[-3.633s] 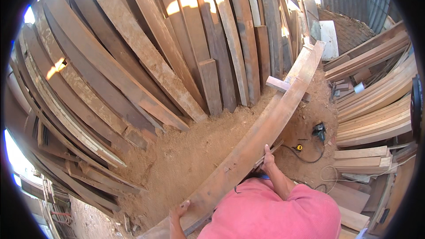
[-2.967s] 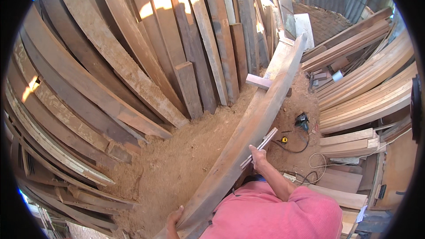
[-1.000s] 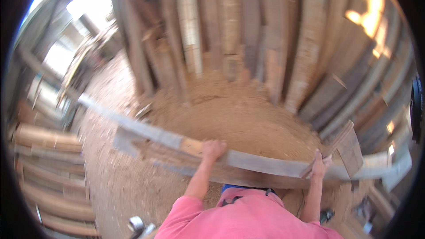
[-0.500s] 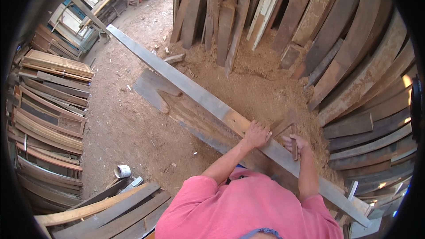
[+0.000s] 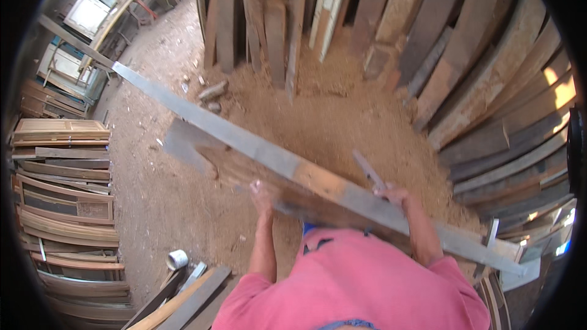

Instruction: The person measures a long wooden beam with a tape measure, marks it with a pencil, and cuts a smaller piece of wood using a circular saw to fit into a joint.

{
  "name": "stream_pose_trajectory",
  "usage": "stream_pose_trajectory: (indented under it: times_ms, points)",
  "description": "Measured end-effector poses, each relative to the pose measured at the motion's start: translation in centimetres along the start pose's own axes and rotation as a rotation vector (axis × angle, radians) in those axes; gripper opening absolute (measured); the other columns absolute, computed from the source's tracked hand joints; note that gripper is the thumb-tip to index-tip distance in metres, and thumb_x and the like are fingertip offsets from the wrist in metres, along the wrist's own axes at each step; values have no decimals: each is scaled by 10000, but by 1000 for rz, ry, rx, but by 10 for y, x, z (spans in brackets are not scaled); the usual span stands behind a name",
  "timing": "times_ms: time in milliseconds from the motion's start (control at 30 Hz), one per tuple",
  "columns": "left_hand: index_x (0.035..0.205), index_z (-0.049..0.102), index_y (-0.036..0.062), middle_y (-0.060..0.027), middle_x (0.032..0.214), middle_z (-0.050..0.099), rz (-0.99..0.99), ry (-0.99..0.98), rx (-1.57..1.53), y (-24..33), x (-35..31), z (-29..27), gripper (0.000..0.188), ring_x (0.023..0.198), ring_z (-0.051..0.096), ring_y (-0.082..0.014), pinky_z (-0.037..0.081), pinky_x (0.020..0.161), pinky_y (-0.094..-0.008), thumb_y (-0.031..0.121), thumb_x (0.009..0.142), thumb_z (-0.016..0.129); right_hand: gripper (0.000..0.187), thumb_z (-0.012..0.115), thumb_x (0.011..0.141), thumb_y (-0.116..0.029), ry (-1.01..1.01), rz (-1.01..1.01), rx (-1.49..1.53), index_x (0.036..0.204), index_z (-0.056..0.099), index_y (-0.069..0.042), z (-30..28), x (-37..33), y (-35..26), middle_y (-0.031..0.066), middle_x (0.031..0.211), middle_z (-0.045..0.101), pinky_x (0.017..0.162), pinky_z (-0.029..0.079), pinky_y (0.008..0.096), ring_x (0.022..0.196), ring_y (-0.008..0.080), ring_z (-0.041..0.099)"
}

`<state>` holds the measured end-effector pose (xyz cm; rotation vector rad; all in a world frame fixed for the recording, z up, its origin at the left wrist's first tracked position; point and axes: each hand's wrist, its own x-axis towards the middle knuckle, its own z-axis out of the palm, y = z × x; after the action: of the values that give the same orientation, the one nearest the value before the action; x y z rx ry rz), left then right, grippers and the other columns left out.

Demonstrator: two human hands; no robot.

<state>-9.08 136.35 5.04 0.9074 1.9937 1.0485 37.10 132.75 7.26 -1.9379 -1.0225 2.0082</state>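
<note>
A long grey wooden beam (image 5: 257,145) runs diagonally from the far left to the near right, with a bare orange-brown patch partway along. Beneath it, a wide, worn plank (image 5: 183,142) shows at a slant. My right hand (image 5: 394,195) is closed around a try square by the beam's far edge; the square's narrow dark arm (image 5: 367,167) points up and left. My left hand (image 5: 261,197) is off the beam, over the near side of the wide plank. Motion blurs its fingers, and nothing can be made out in them.
Upright and leaning timbers (image 5: 422,30) line the far and right sides. Stacked boards and frames (image 5: 67,201) fill the left. Near me lie loose planks (image 5: 195,299) beside a white bucket (image 5: 177,260). Sawdust covers the floor (image 5: 177,201).
My left hand has left the beam's top and moved left. My right hand has shifted slightly left with the try square, which has turned. The whole view has shifted too.
</note>
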Motion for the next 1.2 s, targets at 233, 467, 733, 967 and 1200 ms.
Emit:
stream_pose_trajectory:
  times_ms: [233, 467, 733, 967, 1200]
  points:
    - [1200, 548, -31, -171, 1133, 642, -662, -113, -815, -26, 76, 10, 756, 959, 619, -279, 508, 787, -443, 646, 1012, 271, 790, 808, 790, -439, 52, -12, -271, 1413, 530, -43, 34, -55, -66, 151, 1304, 631, 1054, 419, 379, 1241, 273, 562]
    - [1271, 571, 16, -159, 1233, 646, -597, -149, -1217, 0, 92, 61, 775, 1167, 589, -342, 444, 1060, -492, 672, 996, 261, 807, 834, 690, -367, 168, 7, -348, 1365, 568, -14, 30, -74, -61, 226, 1275, 644, 1019, 452, 414, 1203, 340, 605]
    - [1446, 448, 52, -150, 1408, 548, -363, -64, -1235, -65, 127, 70, 666, 1288, 518, -347, 400, 1121, -453, 532, 1062, 191, 761, 811, 697, -332, 259, 8, -400, 1348, 577, -15, 51, -80, -79, 243, 1245, 655, 1005, 465, 427, 1194, 360, 618]
    - [1081, 646, 114, -70, 927, 690, -338, 31, -1296, -45, 122, 85, 535, 832, 682, -269, 587, 746, -453, 601, 960, 461, 664, 784, 748, -326, 202, -84, -485, 1302, 597, -10, 44, -79, -53, 264, 1203, 661, 995, 467, 443, 1169, 397, 618]
    - [1216, 593, 97, -80, 1042, 669, -429, 64, -1238, -28, 37, 44, 552, 891, 673, -257, 588, 766, -444, 573, 942, 536, 595, 790, 724, -277, 203, -49, -552, 1240, 632, -28, 61, -111, -27, 223, 1106, 685, 939, 482, 441, 1088, 382, 639]
